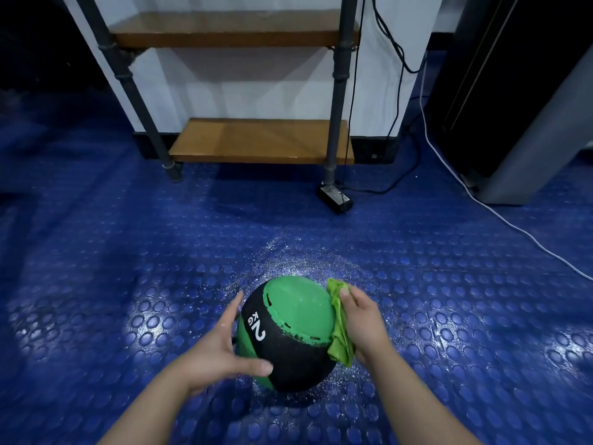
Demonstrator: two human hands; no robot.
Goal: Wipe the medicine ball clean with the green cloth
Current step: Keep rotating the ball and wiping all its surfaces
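Left hand, grip apart, braced the medicine ball at left; right hand, grip clamped on green cloth, pressed at right.

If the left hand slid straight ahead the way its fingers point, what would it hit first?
The left hand rests on the medicine ball, so its fingers would probably skim the ball's left side, then meet only the blue floor; depth is hard to judge.
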